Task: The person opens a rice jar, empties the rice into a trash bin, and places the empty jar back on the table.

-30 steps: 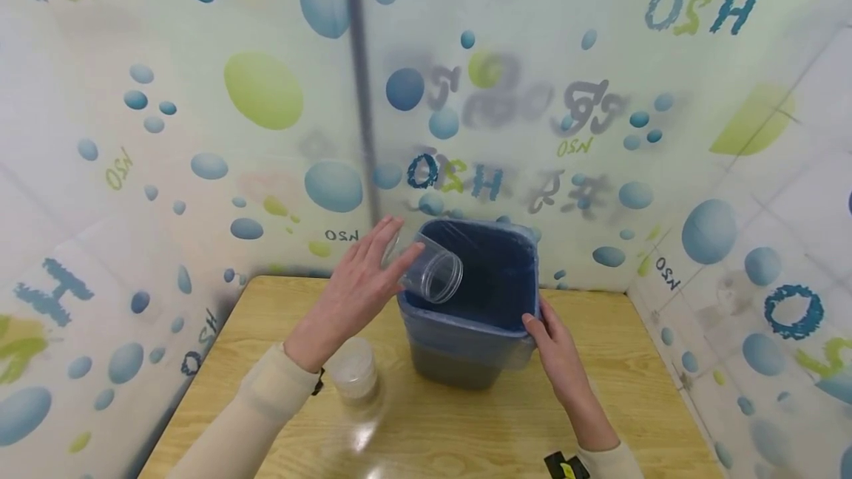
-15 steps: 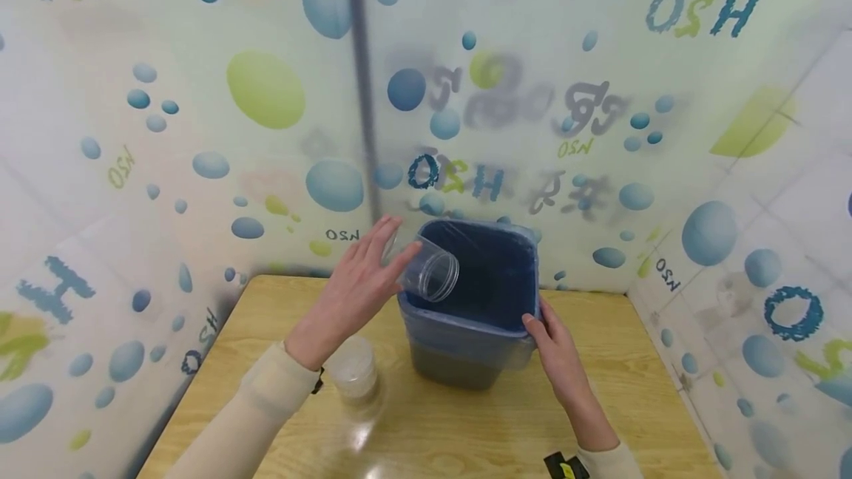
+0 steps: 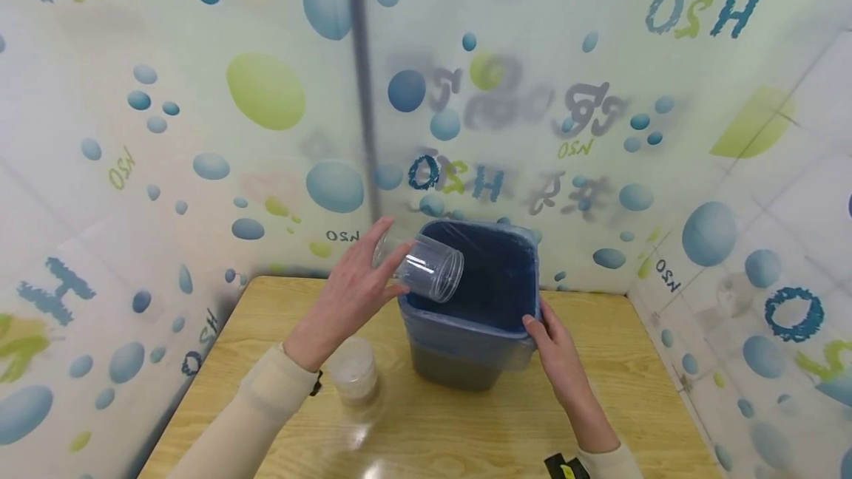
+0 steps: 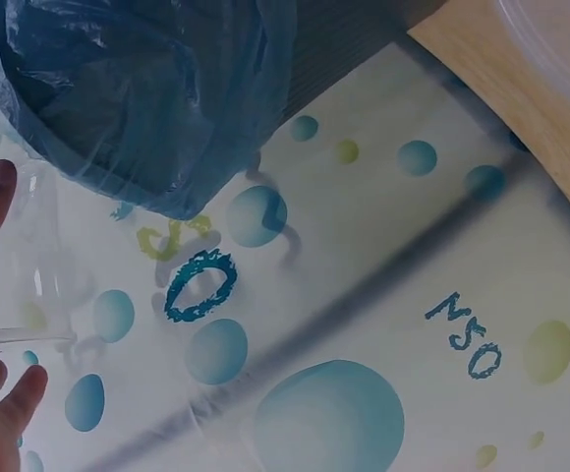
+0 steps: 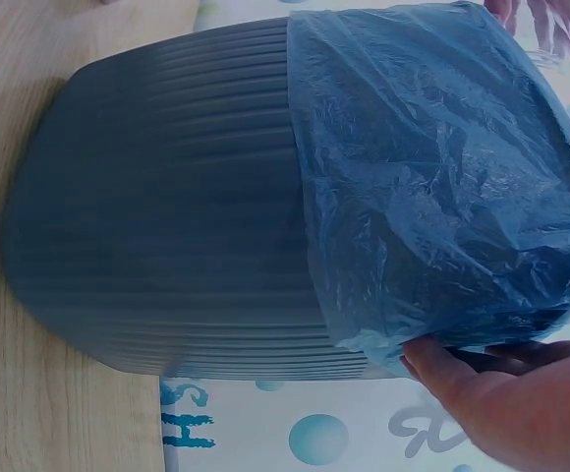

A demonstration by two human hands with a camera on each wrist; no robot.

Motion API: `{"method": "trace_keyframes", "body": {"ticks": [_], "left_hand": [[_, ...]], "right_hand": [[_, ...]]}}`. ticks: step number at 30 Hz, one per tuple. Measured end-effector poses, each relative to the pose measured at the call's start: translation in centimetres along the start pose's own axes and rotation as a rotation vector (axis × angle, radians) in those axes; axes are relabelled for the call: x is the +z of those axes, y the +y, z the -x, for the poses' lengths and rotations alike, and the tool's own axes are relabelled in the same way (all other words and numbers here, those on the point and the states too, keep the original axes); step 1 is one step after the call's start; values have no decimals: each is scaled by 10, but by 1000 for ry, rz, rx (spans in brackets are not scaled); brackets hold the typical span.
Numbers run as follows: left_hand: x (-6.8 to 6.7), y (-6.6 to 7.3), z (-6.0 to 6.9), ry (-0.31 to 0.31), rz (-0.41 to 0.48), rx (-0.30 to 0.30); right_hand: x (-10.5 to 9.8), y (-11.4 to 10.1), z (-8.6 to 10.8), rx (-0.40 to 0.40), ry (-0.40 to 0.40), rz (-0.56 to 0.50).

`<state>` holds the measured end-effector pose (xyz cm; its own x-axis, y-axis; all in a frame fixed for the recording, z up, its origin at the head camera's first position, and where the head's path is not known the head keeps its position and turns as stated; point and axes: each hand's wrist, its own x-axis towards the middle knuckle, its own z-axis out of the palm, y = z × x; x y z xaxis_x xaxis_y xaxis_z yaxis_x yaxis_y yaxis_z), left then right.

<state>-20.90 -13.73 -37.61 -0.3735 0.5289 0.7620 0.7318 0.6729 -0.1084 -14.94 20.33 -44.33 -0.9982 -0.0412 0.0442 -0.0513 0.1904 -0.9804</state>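
Note:
My left hand holds a clear plastic jar between thumb and fingers. The jar lies on its side, its open mouth pointing right over the left rim of a grey bin. A blue bag lines the bin and is folded down over its outside. With the thumb on the near side, my right hand grips the bin's right rim through the bag. In the left wrist view the thumb and fingertips show at the left edge, around the jar's see-through wall.
Beneath my left wrist, a second clear container stands on the wooden table, left of the bin. A wall covering printed with blue and green bubbles rises close behind and to both sides of the table.
The jar has turned slightly in my left hand. My left thumb and fingers have shifted on it, so more of its side shows. My right hand and the bin stay put.

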Motion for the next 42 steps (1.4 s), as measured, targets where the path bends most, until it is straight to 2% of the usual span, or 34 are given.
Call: {"method": "trace_keyframes", "body": {"ticks": [8, 13, 22, 29, 34, 42], "left_hand": [[-3, 0, 5, 14, 76, -42], [-2, 1, 7, 68, 114, -38], [0, 1, 14, 120, 204, -91], [0, 1, 19, 173, 229, -103], [-1, 1, 26, 181, 269, -169], [-2, 2, 37, 261, 307, -252]], "right_hand": [[0, 0, 0, 17, -5, 0], [0, 0, 1, 17, 0, 8], [0, 0, 0, 21, 2, 20], [0, 1, 1, 12, 0, 25], [0, 1, 1, 21, 3, 43], [-1, 1, 1, 12, -10, 24]]}}
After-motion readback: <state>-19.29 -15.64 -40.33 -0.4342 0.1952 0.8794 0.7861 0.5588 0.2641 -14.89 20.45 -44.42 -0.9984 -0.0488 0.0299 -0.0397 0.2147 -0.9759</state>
